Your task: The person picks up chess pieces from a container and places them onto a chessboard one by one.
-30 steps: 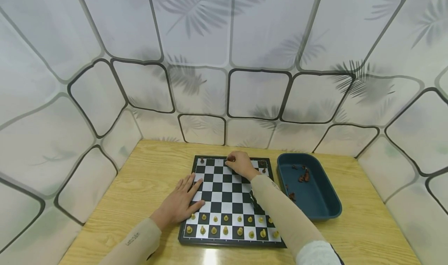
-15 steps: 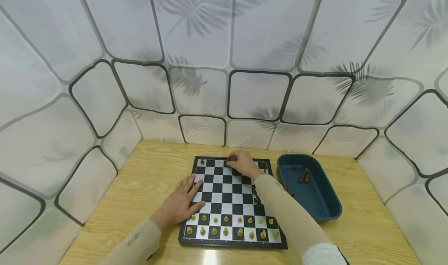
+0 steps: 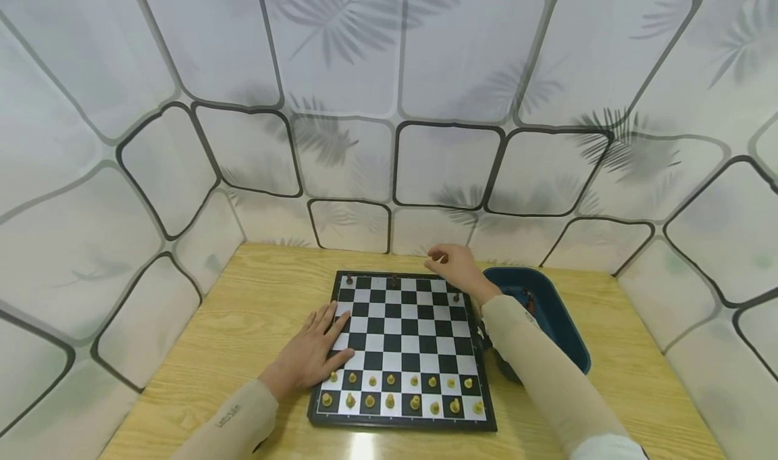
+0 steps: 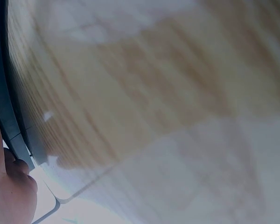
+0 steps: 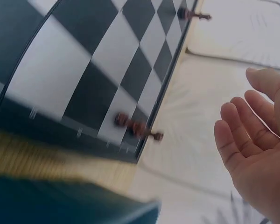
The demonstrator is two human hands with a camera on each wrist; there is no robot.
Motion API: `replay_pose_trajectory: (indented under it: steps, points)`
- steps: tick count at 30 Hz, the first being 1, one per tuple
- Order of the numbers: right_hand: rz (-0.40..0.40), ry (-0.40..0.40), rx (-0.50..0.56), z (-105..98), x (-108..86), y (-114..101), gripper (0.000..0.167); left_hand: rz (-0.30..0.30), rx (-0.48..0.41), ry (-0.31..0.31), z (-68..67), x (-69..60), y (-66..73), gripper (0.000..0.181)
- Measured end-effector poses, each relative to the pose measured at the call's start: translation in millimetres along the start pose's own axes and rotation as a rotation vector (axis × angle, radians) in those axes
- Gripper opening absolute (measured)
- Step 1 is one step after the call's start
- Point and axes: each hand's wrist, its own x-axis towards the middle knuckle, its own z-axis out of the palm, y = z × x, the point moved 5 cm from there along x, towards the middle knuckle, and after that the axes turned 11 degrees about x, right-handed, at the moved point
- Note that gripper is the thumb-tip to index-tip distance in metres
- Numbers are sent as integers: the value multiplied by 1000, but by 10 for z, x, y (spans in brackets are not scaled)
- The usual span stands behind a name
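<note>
A black-and-white chessboard (image 3: 401,344) lies on the wooden table. My left hand (image 3: 306,352) rests with fingers spread on its left edge. Above the far right corner hovers my right hand (image 3: 458,267), fingers loosely bent and nothing in them; its palm (image 5: 261,154) shows in the right wrist view. A dark red chess piece (image 3: 394,281) stands on the far row near the middle, another chess piece (image 3: 349,279) in the far left corner. By the far right corner a red-brown pawn (image 3: 456,298) shows. Yellow chess pieces (image 3: 390,400) fill the two near rows.
Right of the board stands a blue plastic bin (image 3: 562,331), partly behind my right forearm, with several dark red pieces (image 3: 531,303) inside. The wooden table (image 3: 255,291) ends at a patterned wall covering (image 3: 437,163) behind and at both sides.
My right hand has let go of the dark red chess piece on the far row and moved right, towards the bin. My left hand has stayed where it was.
</note>
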Motion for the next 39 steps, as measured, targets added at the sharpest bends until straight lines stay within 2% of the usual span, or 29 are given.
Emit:
replay_pose_trajectory:
  steps: [9, 16, 23, 39]
  points:
    - [-3, 65, 29, -376, -209, 233, 36, -7, 7, 3, 12, -15, -11, 84]
    - [21, 98, -1, -576, -331, 442, 38, -2, 7, 5, 4, -8, -5, 85]
    - [69, 117, 13, -723, -459, 608, 39, 3, 9, 3, 16, 4, -1, 85]
    - [78, 174, 0, -933, -652, 944, 36, 5, -23, -13, 5, 9, -2, 84]
